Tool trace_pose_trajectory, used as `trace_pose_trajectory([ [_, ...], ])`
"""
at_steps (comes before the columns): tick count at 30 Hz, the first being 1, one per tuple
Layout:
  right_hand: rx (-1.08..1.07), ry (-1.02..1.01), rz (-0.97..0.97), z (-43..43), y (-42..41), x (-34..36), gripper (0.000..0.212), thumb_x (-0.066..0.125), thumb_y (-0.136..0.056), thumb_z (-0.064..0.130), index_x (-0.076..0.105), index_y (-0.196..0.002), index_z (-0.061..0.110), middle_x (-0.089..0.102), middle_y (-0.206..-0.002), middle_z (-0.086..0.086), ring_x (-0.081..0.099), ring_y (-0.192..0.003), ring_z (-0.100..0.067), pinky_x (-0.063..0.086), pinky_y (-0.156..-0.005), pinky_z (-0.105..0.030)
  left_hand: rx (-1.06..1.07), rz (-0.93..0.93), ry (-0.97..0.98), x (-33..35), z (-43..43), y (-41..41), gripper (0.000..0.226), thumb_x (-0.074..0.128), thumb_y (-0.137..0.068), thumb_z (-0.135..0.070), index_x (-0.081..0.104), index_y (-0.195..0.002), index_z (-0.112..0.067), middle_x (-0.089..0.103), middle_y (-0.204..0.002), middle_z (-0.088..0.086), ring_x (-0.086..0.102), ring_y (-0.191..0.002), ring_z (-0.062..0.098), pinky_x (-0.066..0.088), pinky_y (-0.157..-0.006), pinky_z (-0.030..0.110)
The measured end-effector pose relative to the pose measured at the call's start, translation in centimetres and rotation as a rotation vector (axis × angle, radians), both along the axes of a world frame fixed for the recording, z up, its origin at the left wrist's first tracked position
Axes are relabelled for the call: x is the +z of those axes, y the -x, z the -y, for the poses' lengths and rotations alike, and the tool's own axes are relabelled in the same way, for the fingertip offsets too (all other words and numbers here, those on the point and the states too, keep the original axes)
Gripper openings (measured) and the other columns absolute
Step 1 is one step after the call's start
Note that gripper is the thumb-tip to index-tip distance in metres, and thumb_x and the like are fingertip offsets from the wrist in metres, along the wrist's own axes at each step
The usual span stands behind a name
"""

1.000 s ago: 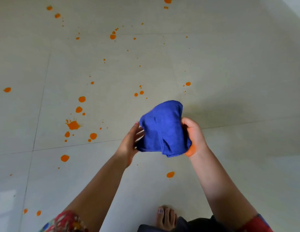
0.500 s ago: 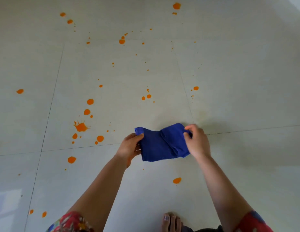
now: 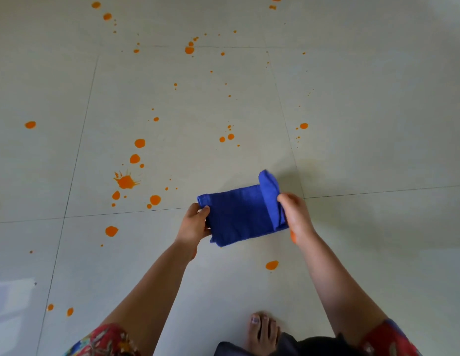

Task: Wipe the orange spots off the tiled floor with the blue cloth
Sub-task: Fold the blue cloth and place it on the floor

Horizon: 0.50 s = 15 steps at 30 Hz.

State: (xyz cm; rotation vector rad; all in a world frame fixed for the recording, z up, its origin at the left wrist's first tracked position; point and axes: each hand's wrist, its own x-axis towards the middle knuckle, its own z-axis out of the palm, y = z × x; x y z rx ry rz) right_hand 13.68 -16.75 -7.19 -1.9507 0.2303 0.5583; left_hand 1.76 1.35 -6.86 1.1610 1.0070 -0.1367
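Observation:
The blue cloth point(image 3: 239, 214) is folded into a flat rectangle and held above the floor between both hands. My left hand point(image 3: 194, 223) pinches its left edge. My right hand point(image 3: 294, 218) grips the right edge, where a fold of cloth stands up; that hand has orange stains on its heel. Orange spots dot the pale tiled floor point(image 3: 377, 124): a large splat point(image 3: 125, 181) to the left of the cloth, round blobs near it point(image 3: 155, 199), one spot point(image 3: 271, 265) below the cloth, and several small drops farther away.
My bare foot point(image 3: 263, 330) stands at the bottom edge, between my forearms. Grout lines cross the floor. More orange spots lie at the far top point(image 3: 189, 50) and at the lower left point(image 3: 69, 311).
The bunched cloth has been spread and folded flat between my hands. My hands have moved apart, and the cloth has come lower in the view.

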Motion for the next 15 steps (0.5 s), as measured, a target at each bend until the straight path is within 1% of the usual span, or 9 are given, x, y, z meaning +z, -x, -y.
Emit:
trace_pose_trajectory([
  [2,-0.001,-0.094,0.0,0.0,0.1,1.8,0.015,0.047,-0.065,0.027,0.036,-0.064,0.017,0.034,-0.063,0.002,0.031,-0.062,-0.015,0.025,-0.055,-0.027,-0.011,0.009,0.015,0.2,-0.1,0.2,0.02,0.037,-0.101,-0.016,0.054,-0.113,-0.017,0.063,-0.112,0.01,0.064,-0.096,0.027,0.055,-0.073,0.036],
  [5,0.266,-0.138,0.17,-1.7,2.4,3.3,0.011,0.053,-0.07,0.021,0.047,-0.068,0.012,0.041,-0.062,0.005,0.037,-0.056,-0.009,0.032,-0.053,-0.019,-0.015,0.024,0.059,0.8,0.0,0.0,0.025,0.036,-0.102,-0.025,0.054,-0.117,-0.016,0.063,-0.117,0.012,0.066,-0.092,0.027,0.055,-0.07,0.036],
  [7,0.558,-0.082,0.211,-3.4,4.3,2.6,0.004,0.065,-0.078,0.019,0.061,-0.078,0.02,0.059,-0.075,0.011,0.055,-0.07,-0.002,0.042,-0.068,-0.013,-0.023,0.019,0.101,1.4,0.1,-0.4,0.043,0.036,-0.098,-0.05,0.057,-0.117,-0.018,0.066,-0.113,0.008,0.066,-0.093,0.024,0.055,-0.071,0.036],
  [8,0.674,-0.071,0.186,-4.0,5.1,2.0,0.007,0.067,-0.083,0.016,0.066,-0.086,0.023,0.066,-0.088,0.011,0.06,-0.082,0.0,0.045,-0.078,-0.013,-0.047,0.005,0.087,1.5,0.0,-0.5,0.054,0.039,-0.091,-0.063,0.058,-0.116,-0.019,0.067,-0.111,0.006,0.066,-0.095,0.023,0.055,-0.075,0.037],
  [9,0.702,-0.083,0.127,-4.2,5.4,1.3,0.014,0.065,-0.088,0.012,0.068,-0.093,0.025,0.069,-0.098,0.009,0.063,-0.089,-0.002,0.047,-0.084,-0.016,-0.073,-0.013,0.041,1.5,0.0,-0.6,0.059,0.046,-0.084,-0.068,0.057,-0.115,-0.019,0.066,-0.11,0.004,0.065,-0.099,0.022,0.054,-0.081,0.039],
  [10,0.636,-0.119,0.074,-4.1,5.4,1.0,0.02,0.06,-0.092,0.008,0.068,-0.096,0.026,0.07,-0.101,0.005,0.064,-0.09,-0.004,0.049,-0.085,-0.02,-0.083,-0.03,-0.015,1.4,0.1,-0.4,0.055,0.055,-0.082,-0.062,0.054,-0.114,-0.016,0.064,-0.112,0.005,0.063,-0.101,0.021,0.053,-0.085,0.04],
  [11,0.512,-0.15,0.06,-3.6,4.9,0.6,0.025,0.055,-0.094,0.004,0.067,-0.096,0.026,0.071,-0.101,0.003,0.065,-0.088,-0.007,0.051,-0.083,-0.024,-0.09,-0.041,-0.068,1.1,0.1,-0.3,0.045,0.061,-0.086,-0.048,0.051,-0.113,-0.014,0.063,-0.114,0.007,0.062,-0.101,0.021,0.052,-0.086,0.038],
  [13,0.303,-0.1,0.124,-1.8,3.4,-0.2,0.025,0.052,-0.095,0.003,0.066,-0.097,0.023,0.07,-0.102,0.005,0.065,-0.092,-0.01,0.05,-0.087,-0.029,-0.105,-0.048,-0.132,0.8,0.0,0.1,0.021,0.054,-0.093,-0.022,0.049,-0.112,-0.015,0.062,-0.113,0.007,0.059,-0.099,0.022,0.05,-0.078,0.032],
  [15,0.21,-0.016,0.101,-0.2,2.0,-0.4,0.022,0.053,-0.096,0.007,0.061,-0.113,0.019,0.066,-0.114,0.001,0.062,-0.105,-0.015,0.046,-0.092,-0.027,-0.093,-0.014,-0.1,1.1,0.1,0.4,0.021,0.042,-0.096,-0.012,0.051,-0.113,-0.021,0.062,-0.109,0.002,0.059,-0.096,0.018,0.048,-0.071,0.028],
])
